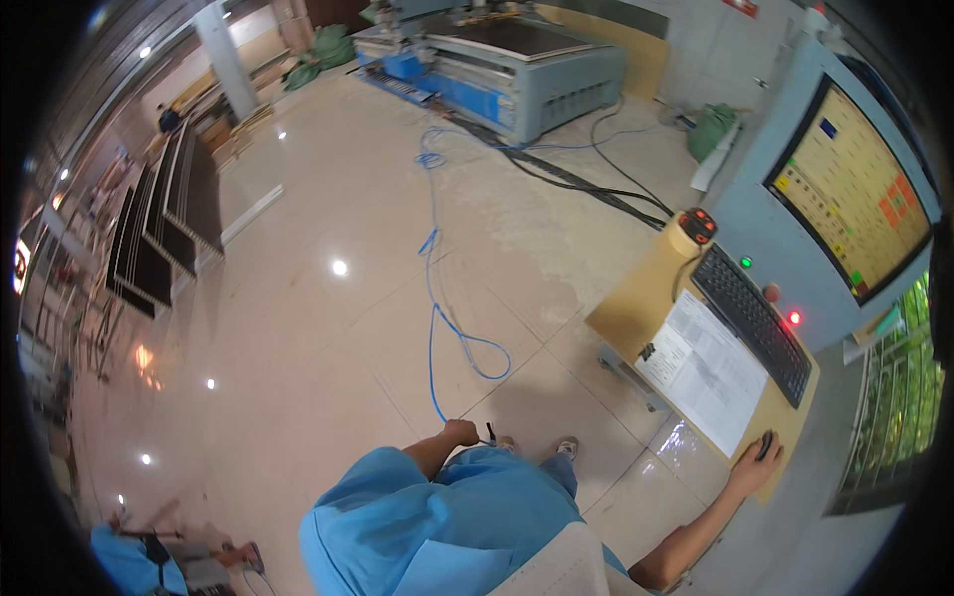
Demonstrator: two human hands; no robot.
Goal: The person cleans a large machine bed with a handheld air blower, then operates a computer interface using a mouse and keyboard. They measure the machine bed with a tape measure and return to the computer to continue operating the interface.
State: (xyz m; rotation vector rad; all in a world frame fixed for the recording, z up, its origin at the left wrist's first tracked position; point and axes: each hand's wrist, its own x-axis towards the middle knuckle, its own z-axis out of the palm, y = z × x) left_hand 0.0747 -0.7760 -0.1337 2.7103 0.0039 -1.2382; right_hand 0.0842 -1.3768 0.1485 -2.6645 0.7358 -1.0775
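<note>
My left hand [460, 432] is closed in front of my body around the end of a thin blue hose [433, 370]. Past the fingers pokes a small dark piece [490, 433], perhaps a nozzle; its shape is too small to make out. From my fist the hose runs away over the floor in a loop. My right hand [752, 471] rests on a black computer mouse [764, 446], fingers curved over it, at the near corner of a tan shelf [636, 316]. Beside it lie paper sheets [708, 372] with a black clip, and a black keyboard [752, 324].
Above the keyboard stands a grey-blue console with a lit screen [855, 189]. A black-and-orange handheld controller [698, 225] sits at the shelf's far end. Black cables [586, 186] lead to a large flatbed machine [527, 74]. Dark panels [184, 204] stand left; another person [139, 561] is lower left.
</note>
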